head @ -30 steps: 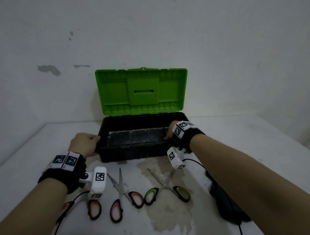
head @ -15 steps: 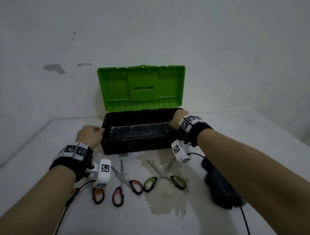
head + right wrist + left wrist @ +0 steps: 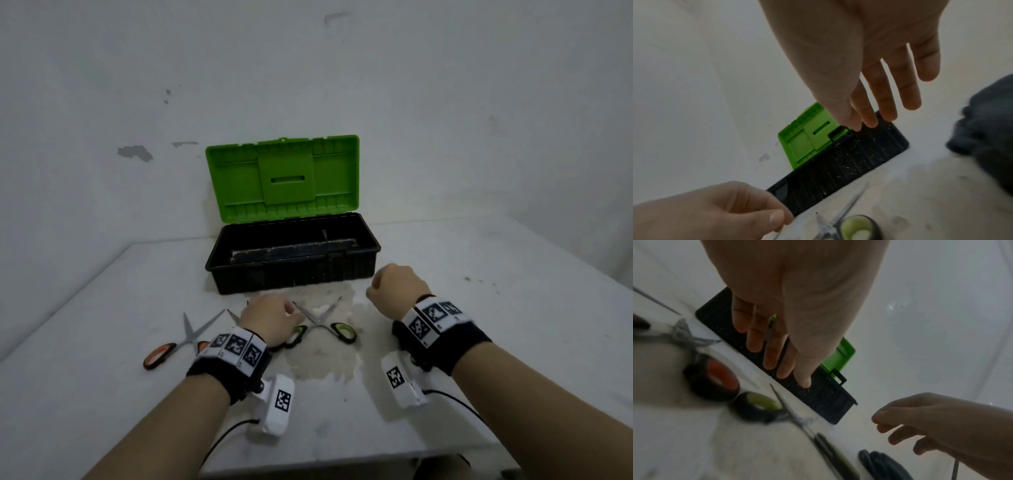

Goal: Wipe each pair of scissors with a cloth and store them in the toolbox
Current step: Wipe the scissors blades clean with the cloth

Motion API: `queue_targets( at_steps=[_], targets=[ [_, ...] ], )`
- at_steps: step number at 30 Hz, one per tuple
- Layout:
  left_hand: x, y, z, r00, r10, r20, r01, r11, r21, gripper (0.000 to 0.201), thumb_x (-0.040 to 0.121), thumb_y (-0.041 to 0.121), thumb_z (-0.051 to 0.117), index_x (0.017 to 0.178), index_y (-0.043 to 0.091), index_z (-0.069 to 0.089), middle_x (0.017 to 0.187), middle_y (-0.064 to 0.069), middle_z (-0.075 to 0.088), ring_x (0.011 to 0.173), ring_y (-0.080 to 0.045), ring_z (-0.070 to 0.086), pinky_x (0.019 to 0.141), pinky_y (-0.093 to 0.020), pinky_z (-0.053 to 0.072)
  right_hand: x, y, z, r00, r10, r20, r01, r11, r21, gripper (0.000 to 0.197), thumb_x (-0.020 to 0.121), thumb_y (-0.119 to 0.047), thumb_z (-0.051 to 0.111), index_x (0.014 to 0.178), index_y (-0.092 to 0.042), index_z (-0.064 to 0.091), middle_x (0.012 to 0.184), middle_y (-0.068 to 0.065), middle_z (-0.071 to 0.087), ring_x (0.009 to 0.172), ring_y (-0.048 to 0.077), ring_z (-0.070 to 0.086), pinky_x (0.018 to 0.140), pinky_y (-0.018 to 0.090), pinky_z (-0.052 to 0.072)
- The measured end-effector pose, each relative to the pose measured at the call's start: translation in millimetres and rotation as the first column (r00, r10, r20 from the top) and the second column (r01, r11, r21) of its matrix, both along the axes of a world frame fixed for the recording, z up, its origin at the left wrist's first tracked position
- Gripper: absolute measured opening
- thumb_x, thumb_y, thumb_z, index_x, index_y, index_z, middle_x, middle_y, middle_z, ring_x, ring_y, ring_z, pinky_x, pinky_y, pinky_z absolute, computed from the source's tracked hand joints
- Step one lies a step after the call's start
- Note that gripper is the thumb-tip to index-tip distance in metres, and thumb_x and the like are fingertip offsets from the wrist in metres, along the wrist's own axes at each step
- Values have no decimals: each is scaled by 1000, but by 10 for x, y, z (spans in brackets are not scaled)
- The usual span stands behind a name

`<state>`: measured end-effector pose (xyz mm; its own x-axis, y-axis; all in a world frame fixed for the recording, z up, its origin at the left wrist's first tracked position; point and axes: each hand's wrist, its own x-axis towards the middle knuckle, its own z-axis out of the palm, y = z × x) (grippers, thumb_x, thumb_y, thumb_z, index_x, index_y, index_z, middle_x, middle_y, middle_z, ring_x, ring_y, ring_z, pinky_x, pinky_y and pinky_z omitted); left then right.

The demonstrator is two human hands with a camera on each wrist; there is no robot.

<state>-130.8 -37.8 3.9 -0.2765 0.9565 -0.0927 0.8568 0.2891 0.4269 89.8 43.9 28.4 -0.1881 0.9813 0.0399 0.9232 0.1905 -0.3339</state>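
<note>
The black toolbox stands open at the back, its green lid upright. In front of it lie orange-handled scissors and green-handled scissors. My left hand hovers low between them, over red-handled scissors. Its fingers are loosely straight, and one blade crosses them in the left wrist view; I cannot tell whether they touch. My right hand hangs relaxed and holds nothing, to the right of the green-handled scissors. A dark cloth lies under my right wrist.
A pale dried stain spreads on the white table in front of the toolbox. The wall is close behind the toolbox. The table's near edge is just under my forearms. Cables trail from both wrist cameras.
Both hands let go of the toolbox's sides and drew back toward me. The left one came down over the scissors, and the right one stopped above the cloth.
</note>
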Motion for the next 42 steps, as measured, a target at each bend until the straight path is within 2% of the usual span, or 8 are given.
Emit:
queue_targets(
  at_steps=[9, 17, 22, 28, 32, 34, 38, 42],
  targets=[
    [230, -11, -92, 971, -69, -230, 42, 992, -119, 39, 83, 47, 74, 113, 23, 66, 113, 1, 67, 104, -21, 62, 95, -38, 50, 559, -53, -294, 973, -155, 171, 179, 975, -133, 49, 89, -40, 58, 130, -15, 49, 132, 13, 45, 121, 33, 46, 99, 41, 41],
    [167, -63, -31, 994, -104, -27, 102, 994, -49, 25, 99, 30, 55, 120, 21, 47, 116, -2, 59, 96, -18, 57, 82, -29, 47, 645, 68, -298, 985, -148, 86, 163, 965, -205, 37, 89, -33, 63, 115, -8, 59, 121, 14, 62, 108, 32, 60, 73, 29, 42],
    [208, -107, 53, 932, -109, 345, 57, 986, 157, 13, 101, 21, 55, 114, 22, 57, 97, -4, 67, 75, -17, 66, 68, -34, 58, 725, 37, -189, 954, -133, -270, 75, 973, -216, 21, 90, -25, 56, 109, -15, 55, 111, 9, 62, 103, 28, 60, 79, 29, 44],
    [399, -142, 37, 765, -201, 612, 55, 967, 250, 10, 100, 14, 58, 105, 17, 66, 82, -4, 60, 63, -11, 51, 56, -22, 44, 654, -156, -71, 673, -139, -726, -58, 969, -239, 35, 93, -11, 31, 124, -26, 39, 99, 12, 60, 85, 24, 58, 71, 34, 45],
    [507, -130, -30, 757, -196, 623, 37, 965, 258, 25, 91, 43, 68, 94, 18, 70, 69, 9, 58, 55, -4, 50, 53, -19, 42, 604, -204, -139, 538, -188, -822, -111, 950, -291, 26, 87, -15, 44, 112, -22, 52, 104, 8, 64, 92, 23, 61, 86, 43, 51],
    [536, -117, -40, 778, -184, 601, 17, 962, 274, 33, 87, 51, 69, 92, 18, 70, 67, 11, 58, 52, -1, 50, 52, -18, 42, 591, -228, -163, 472, -204, -858, -120, 949, -292, 13, 90, -19, 57, 102, -14, 55, 94, 5, 64, 84, 20, 61, 75, 36, 52],
    [590, -85, -91, 795, -147, 588, -14, 966, 259, 43, 76, 64, 73, 81, 21, 70, 60, 17, 56, 52, 1, 51, 58, -22, 42, 571, -312, -229, 443, -131, -887, -231, 939, -254, 12, 90, -22, 67, 91, -11, 61, 82, 10, 61, 75, 21, 60, 70, 34, 49],
    [650, -20, -157, 802, -139, 581, -31, 961, 273, 48, 71, 60, 80, 84, 14, 71, 68, 7, 62, 62, -9, 57, 65, -30, 46, 475, -432, -317, 557, 69, -827, -416, 885, -207, 15, 87, -19, 73, 84, -17, 58, 77, 2, 63, 72, 14, 61, 67, 28, 50]
  ],
)
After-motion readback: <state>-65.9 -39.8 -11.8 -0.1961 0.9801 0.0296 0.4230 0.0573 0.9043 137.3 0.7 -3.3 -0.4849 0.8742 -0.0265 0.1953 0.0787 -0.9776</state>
